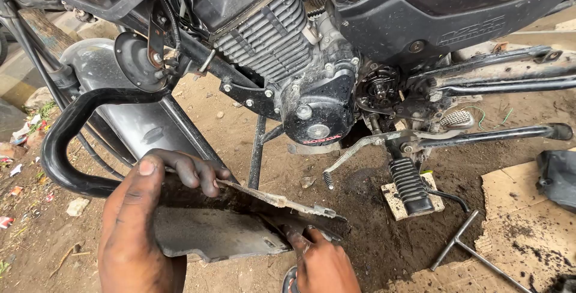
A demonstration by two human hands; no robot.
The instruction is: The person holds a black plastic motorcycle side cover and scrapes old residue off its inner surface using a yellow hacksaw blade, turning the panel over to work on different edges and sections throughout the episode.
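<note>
You faced no screens, signs or whole packages. Only flattened brown cardboard sheets (528, 221) lay at lower right on the dirt, oil-stained, and small scraps of white and red wrapper litter (27, 128) lay at far left.

You get soft, even daylight with no hard shadows; only the ground under the engine (282, 35) goes dark. Pale sheen lies on the fuel tank (432, 11) and mudguard (120, 113). Focus is sharp throughout, while the edges bow slightly from the wide lens.
</note>
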